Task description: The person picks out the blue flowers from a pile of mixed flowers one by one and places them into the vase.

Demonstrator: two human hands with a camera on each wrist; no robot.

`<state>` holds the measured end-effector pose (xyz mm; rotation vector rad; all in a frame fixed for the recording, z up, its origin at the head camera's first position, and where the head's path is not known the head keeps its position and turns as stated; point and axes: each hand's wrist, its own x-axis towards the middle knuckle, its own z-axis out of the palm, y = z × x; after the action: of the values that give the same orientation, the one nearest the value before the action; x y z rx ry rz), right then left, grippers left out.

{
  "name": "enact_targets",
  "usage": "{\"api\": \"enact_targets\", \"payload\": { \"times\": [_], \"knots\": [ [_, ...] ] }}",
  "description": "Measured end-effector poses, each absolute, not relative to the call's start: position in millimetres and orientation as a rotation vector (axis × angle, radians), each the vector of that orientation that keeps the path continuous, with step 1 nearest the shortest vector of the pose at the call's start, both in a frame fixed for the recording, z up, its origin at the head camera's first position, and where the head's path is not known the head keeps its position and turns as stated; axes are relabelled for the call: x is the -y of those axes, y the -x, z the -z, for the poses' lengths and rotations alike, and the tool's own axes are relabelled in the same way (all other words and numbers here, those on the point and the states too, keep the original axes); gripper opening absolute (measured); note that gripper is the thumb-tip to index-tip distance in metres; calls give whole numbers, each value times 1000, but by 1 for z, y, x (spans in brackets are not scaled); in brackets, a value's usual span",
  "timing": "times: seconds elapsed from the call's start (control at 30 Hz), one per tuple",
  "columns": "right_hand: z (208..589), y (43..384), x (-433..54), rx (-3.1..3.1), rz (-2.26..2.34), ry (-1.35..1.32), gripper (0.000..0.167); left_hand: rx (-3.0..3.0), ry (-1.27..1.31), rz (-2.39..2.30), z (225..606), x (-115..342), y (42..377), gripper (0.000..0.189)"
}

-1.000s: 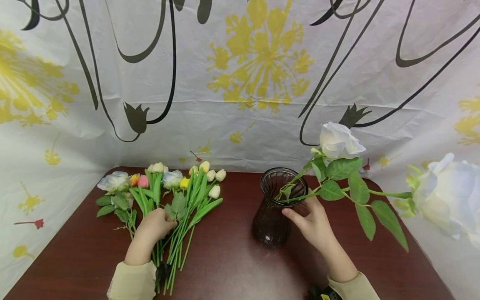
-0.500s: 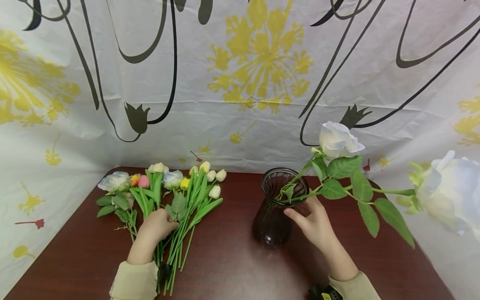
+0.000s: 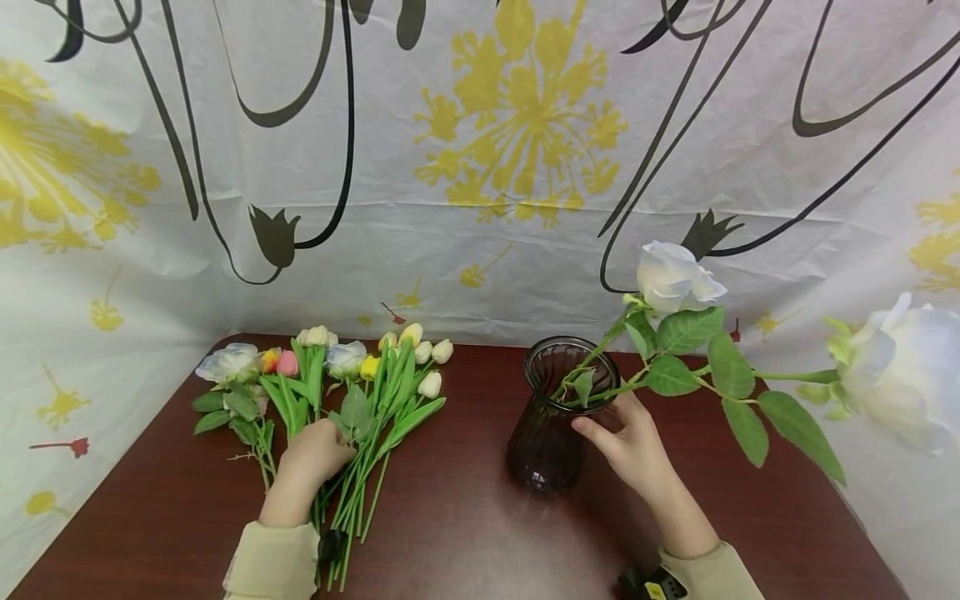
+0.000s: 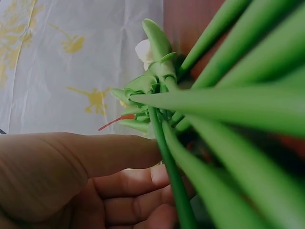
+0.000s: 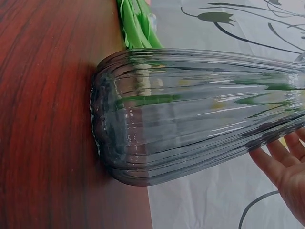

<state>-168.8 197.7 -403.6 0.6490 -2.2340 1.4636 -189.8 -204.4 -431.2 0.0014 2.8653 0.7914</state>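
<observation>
The dark glass vase stands on the table, right of centre in the head view; two flower stems enter its mouth and lean far out to the right, one ending in a white rose, the other in a nearer white rose; the right hand holds the vase lightly just below the rim, thumb in front and fingers behind; well apart, to the left, the left hand is among the green stems, its fingers curled and its thumb tip at the stems, though I cannot tell whether it pinches one; about it lie white tulips, a pink tulip and a pale rose; beneath is the red-brown table; behind hangs a white cloth printed with yellow and dark flowers.
</observation>
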Motion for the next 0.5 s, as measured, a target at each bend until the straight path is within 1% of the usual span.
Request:
{"api": "enact_targets", "payload": {
  "times": [0.23,0.5],
  "knots": [
    [405,170,-199,2224,-1480,-663,52,-2876,48,-755,433,203,189,46],
    [405,171,-199,2224,-1473,-660,53,-2848,62,-709,430,203,186,37]
  ]
}}
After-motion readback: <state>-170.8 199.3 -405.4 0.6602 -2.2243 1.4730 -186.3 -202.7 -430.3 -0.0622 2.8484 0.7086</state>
